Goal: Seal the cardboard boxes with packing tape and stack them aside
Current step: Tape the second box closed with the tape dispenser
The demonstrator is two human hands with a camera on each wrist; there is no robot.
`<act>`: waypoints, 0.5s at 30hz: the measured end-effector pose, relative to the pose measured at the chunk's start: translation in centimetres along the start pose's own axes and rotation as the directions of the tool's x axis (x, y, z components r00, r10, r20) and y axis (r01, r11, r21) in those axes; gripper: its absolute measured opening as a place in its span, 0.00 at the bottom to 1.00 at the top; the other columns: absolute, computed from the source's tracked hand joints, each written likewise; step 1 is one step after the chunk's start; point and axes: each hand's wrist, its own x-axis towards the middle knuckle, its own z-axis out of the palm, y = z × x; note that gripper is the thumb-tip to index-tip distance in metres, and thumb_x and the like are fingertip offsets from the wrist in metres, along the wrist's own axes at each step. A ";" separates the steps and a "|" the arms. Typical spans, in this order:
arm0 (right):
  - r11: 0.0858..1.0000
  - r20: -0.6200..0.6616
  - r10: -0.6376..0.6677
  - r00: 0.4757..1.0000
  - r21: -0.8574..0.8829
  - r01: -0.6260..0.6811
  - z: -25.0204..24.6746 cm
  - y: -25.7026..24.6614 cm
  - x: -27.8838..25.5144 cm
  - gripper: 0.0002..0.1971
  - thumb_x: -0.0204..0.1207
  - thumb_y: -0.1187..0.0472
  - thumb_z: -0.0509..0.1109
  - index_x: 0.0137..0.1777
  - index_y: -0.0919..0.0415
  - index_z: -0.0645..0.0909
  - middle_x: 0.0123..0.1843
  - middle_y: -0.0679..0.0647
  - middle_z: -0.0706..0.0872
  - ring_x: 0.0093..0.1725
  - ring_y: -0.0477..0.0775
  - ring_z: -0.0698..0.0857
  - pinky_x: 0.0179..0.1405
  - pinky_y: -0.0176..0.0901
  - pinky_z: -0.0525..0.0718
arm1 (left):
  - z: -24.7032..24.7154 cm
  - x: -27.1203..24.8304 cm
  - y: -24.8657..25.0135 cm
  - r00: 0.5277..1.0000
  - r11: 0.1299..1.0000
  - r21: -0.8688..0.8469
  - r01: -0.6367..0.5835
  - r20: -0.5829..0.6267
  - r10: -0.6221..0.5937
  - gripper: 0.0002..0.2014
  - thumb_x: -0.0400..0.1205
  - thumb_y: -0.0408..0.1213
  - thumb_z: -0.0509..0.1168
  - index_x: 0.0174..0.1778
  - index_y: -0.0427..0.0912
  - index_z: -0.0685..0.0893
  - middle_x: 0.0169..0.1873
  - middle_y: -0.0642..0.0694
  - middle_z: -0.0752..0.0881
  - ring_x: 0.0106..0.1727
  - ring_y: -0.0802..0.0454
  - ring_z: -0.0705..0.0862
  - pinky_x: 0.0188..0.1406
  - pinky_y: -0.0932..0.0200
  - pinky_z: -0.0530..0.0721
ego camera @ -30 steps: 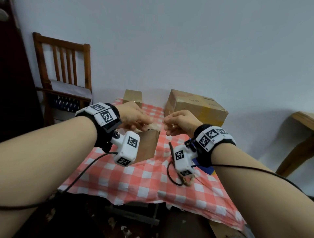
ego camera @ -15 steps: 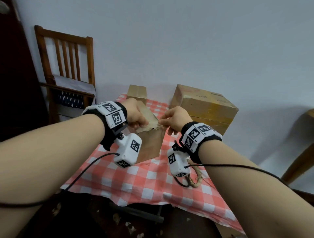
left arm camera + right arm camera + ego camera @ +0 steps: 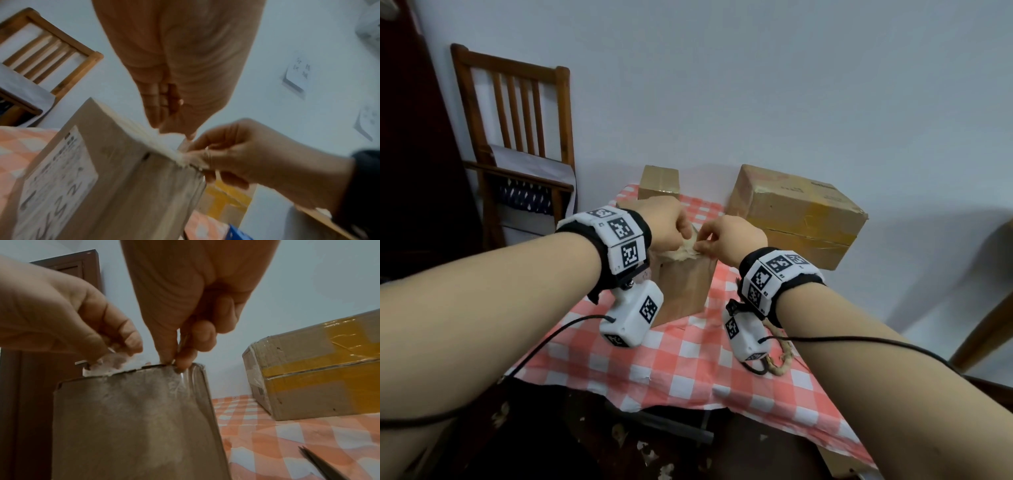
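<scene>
Right now both hands are working at the top edge of a small upright cardboard box (image 3: 685, 291), which is standing on the checked counter (image 3: 688, 370) in front of the large taped box (image 3: 796, 214). The left hand (image 3: 666, 222) is sitting on the box's top, its fingers (image 3: 123, 337) curled and pinching a crumpled strip of clear packing tape (image 3: 111, 363) against the upper edge, apparently to anchor that end while the other end is drawn out. The right hand (image 3: 729, 240) is meeting it from the side nearer the large taped box, thumb and forefinger pressed together on the tape where it is wrapping over the corner; in the right wrist view the fingers are pinching just at the box's top rim, with glossy film running down the face below them. The tape is looking bunched and whitish, so it will probably need smoothing flat before it holds the flaps. A smaller sealed box (image 3: 659, 180) is standing behind the upright one, near the wall, and a wooden chair (image 3: 517, 137) is beyond the counter's left end. A coil of rope (image 3: 784, 356) is lying on the counter under the right wrist.
</scene>
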 end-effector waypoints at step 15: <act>0.996 -0.084 0.062 0.995 -0.054 -0.067 1.3 -0.3 -0.5 0.17 0.82 0.50 0.59 0.57 0.60 0.84 0.54 0.57 0.87 0.55 0.60 0.84 0.43 0.44 0.75 | 4.9 -1.5 0.2 0.978 0.978 0.157 -0.136 0.179 0.108 0.29 0.89 0.42 0.45 0.83 0.35 0.42 0.83 0.39 0.40 0.84 0.44 0.49 0.81 0.58 0.49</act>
